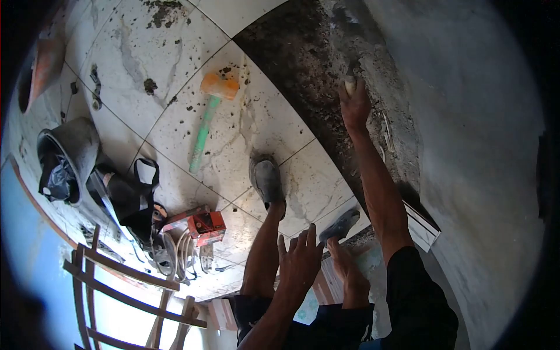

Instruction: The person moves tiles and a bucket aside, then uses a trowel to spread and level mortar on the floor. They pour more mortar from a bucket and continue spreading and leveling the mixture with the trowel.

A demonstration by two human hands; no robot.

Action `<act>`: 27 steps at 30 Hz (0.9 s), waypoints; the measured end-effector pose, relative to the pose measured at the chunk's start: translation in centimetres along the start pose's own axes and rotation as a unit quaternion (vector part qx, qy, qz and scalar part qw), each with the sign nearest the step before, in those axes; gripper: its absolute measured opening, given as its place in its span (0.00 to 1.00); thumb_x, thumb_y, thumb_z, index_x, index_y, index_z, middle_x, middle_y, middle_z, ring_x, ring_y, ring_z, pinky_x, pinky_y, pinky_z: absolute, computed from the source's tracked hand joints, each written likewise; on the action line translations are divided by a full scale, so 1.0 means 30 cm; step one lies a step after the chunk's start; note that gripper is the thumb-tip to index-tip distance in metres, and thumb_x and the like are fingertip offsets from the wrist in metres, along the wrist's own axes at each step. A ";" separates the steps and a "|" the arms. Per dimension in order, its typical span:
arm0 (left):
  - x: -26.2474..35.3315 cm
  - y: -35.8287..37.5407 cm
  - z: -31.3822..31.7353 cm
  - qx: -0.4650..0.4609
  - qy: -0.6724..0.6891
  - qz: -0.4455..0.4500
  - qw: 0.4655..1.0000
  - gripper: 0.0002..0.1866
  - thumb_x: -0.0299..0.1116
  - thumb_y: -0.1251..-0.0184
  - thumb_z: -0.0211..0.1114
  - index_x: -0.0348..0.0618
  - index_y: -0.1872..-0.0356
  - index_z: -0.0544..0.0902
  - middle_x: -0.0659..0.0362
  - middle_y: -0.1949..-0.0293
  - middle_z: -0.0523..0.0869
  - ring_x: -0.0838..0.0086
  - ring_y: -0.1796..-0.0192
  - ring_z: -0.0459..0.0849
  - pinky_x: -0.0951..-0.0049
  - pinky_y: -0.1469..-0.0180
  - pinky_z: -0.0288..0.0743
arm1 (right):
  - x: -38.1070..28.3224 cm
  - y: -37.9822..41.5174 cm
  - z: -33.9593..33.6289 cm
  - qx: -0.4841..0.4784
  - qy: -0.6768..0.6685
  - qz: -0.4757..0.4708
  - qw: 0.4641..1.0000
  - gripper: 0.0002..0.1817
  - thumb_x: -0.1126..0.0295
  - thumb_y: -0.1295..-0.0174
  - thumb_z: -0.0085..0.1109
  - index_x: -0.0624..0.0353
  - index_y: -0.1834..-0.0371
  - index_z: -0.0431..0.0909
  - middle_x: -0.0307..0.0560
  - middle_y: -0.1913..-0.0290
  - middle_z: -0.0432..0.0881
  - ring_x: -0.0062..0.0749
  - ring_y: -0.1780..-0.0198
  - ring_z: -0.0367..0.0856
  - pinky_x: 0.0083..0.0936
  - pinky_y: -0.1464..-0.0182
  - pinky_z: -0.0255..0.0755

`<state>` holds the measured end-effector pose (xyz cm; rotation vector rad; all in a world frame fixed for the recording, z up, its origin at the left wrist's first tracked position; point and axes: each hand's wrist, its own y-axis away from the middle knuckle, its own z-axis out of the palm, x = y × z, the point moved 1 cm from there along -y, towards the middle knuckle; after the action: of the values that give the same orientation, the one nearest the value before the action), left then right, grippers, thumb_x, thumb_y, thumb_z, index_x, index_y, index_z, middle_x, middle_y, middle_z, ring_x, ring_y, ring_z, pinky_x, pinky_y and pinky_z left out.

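Note:
My right hand (354,108) is closed round the pale handle of what looks like a trowel (350,84), reaching over the strip of dark, loose rubble (303,52) along the wall. The tool's blade is hard to make out against the grey mortar. My left hand (300,256) holds nothing and hangs with fingers apart above my legs, near the dark shoe (340,226) on my right foot. A rubber mallet (220,87) with an orange head and green handle lies on the marble-look tiles (262,119) to the left.
A grey wall (472,146) rises on the right. On the left stand a tilted dark bucket (84,146), a black bag (131,192), a red box (207,227) and an orange container (45,70). Wooden slats (125,294) fill the lower left. Crumbs of mortar (150,86) dot the tiles.

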<state>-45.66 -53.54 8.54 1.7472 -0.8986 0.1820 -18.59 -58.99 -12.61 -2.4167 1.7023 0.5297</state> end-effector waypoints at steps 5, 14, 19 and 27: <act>0.015 -0.019 -0.024 -0.021 0.019 -0.010 1.000 0.22 0.39 0.38 0.54 0.38 0.46 0.67 0.50 0.54 0.78 0.60 0.52 0.77 0.49 0.40 0.53 | 0.003 -0.041 0.107 -0.009 -0.201 0.040 0.979 0.22 0.55 0.43 0.54 0.59 0.53 0.65 0.56 0.69 0.77 0.49 0.66 0.79 0.41 0.65 0.72; 0.026 -0.037 -0.019 -0.017 0.028 -0.016 0.999 0.22 0.40 0.38 0.53 0.39 0.46 0.67 0.51 0.54 0.77 0.60 0.51 0.76 0.49 0.39 0.53 | 0.053 -0.034 0.172 -0.137 -0.010 0.077 0.988 0.22 0.51 0.42 0.51 0.61 0.59 0.71 0.53 0.76 0.77 0.44 0.78 0.78 0.35 0.78 0.70; 0.026 -0.042 -0.033 -0.009 0.024 -0.018 1.000 0.22 0.40 0.38 0.53 0.40 0.46 0.67 0.52 0.55 0.78 0.61 0.51 0.76 0.50 0.39 0.53 | 0.025 0.051 0.115 -0.142 -0.050 -0.002 0.989 0.27 0.46 0.42 0.48 0.57 0.49 0.69 0.53 0.74 0.79 0.46 0.74 0.79 0.38 0.73 0.73; 0.033 -0.029 -0.025 0.007 0.018 -0.018 1.000 0.22 0.39 0.39 0.55 0.40 0.46 0.68 0.52 0.55 0.77 0.62 0.51 0.77 0.48 0.39 0.53 | 0.101 0.019 0.182 -0.264 0.104 0.025 0.959 0.26 0.47 0.42 0.46 0.60 0.54 0.71 0.52 0.79 0.78 0.47 0.73 0.79 0.37 0.66 0.72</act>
<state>-44.17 -53.26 8.69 1.7660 -0.8409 0.1961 -19.35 -60.17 -18.73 -2.8853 1.9044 0.8583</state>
